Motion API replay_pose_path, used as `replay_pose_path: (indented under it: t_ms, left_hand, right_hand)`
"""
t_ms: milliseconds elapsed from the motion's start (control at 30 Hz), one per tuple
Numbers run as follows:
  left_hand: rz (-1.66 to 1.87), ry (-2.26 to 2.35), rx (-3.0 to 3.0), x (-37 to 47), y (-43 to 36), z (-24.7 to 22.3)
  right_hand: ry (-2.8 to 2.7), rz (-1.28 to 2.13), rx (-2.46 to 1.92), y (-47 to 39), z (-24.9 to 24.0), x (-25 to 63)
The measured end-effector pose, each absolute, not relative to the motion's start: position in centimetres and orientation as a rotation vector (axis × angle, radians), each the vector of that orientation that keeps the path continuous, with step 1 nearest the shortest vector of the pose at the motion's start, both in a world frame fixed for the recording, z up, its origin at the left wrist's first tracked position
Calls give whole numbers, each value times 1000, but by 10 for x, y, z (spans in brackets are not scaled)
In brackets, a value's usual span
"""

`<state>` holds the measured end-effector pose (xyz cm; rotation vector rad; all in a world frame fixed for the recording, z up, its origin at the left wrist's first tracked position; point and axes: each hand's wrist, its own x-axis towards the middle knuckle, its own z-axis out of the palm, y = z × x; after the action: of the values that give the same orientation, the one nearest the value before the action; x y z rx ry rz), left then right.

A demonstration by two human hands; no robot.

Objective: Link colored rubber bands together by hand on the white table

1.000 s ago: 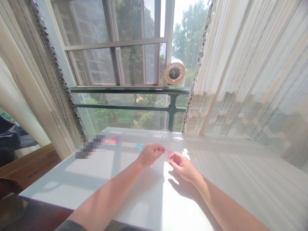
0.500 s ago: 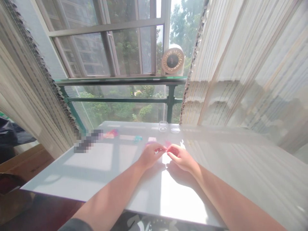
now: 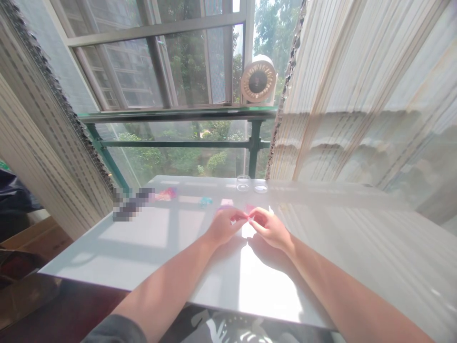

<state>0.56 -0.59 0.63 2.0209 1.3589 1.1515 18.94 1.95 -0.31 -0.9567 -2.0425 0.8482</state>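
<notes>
Over the white table [image 3: 143,257], my left hand [image 3: 224,226] and my right hand [image 3: 270,228] meet fingertip to fingertip. Both are closed in a pinch, thumb against fingers. What lies between the fingertips is too small and washed out by sunlight to name. Just beyond the hands are a pink piece [image 3: 250,207] and a pale pink and purple item [image 3: 226,203], both partly hidden. A small teal item [image 3: 206,201] lies further left. Behind my right hand stands a small white object [image 3: 271,209], its kind unclear.
A clear round container [image 3: 243,183] and a shallow clear dish [image 3: 260,188] stand at the back edge. Pink and orange items [image 3: 166,194] lie at the left, beside a blurred-out dark object [image 3: 134,205]. A white fan [image 3: 257,81] sits on the window ledge. Curtains [image 3: 339,95] hang at both sides.
The view has tipped down slightly, so the window and railing sit higher. My hands keep their pinch, with only a slight shift at the fingertips. The things on the table have not moved.
</notes>
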Motion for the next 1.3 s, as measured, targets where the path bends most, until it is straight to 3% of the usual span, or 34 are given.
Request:
replay_pose_path:
  t_ms: [1300]
  left_hand:
    - [1061, 1335, 2010, 5, -10, 2]
  right_hand:
    - [-2112, 900, -972, 19, -7, 195]
